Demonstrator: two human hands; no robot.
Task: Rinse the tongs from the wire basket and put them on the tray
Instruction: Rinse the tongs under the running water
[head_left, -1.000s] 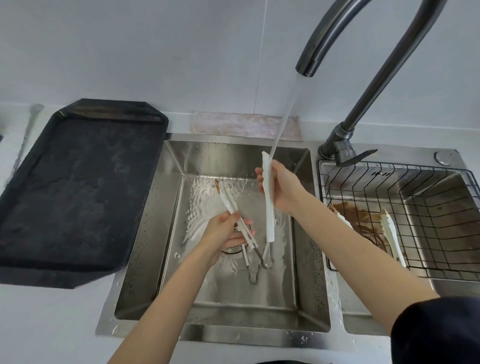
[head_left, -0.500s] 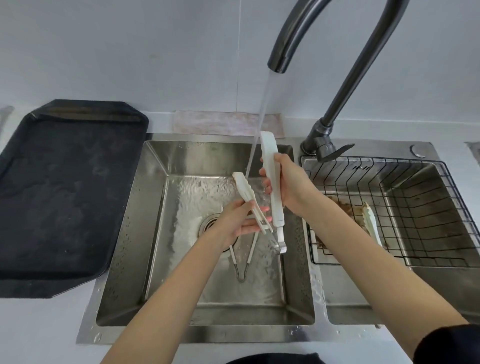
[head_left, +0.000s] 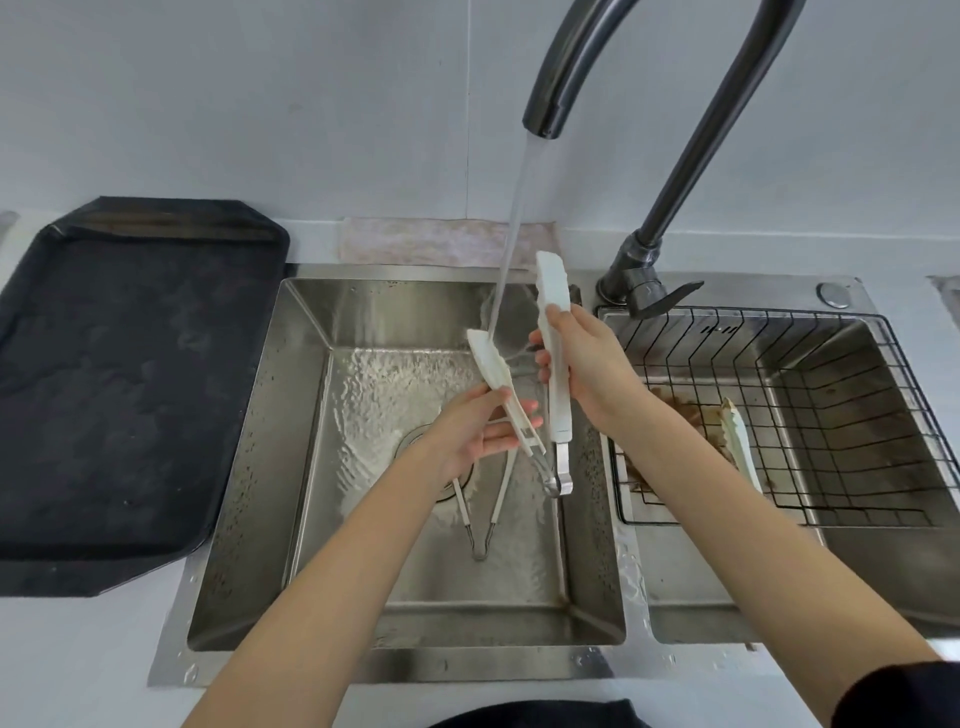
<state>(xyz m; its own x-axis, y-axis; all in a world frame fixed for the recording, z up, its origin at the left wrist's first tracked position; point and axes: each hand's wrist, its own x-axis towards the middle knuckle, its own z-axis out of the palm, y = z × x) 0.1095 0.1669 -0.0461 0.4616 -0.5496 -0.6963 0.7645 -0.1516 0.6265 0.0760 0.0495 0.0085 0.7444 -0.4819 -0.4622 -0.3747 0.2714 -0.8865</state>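
Note:
I hold one pair of white-handled tongs (head_left: 554, 306) spread wide over the left sink basin (head_left: 415, 603). My left hand (head_left: 475, 434) grips its left arm and my right hand (head_left: 589, 364) grips its right arm, with the metal hinge hanging below. The water stream (head_left: 511, 249) lands on the tip of the left arm. A second pair of tongs (head_left: 480, 525) lies on the basin floor near the drain. A third, soiled pair (head_left: 737, 441) rests in the black wire basket (head_left: 857, 415) in the right basin. The black tray (head_left: 130, 389) lies on the counter to the left.
The dark faucet (head_left: 675, 156) arches over the basins from the back, its lever beside the basket's rear rim. Brown residue stains the basket's floor. A pale cloth (head_left: 431, 241) lies against the wall behind the sink.
The tongs rose and spread wider. The stream, which struck the right arm's tip, now falls on the left arm's tip. Both hands keep their hold.

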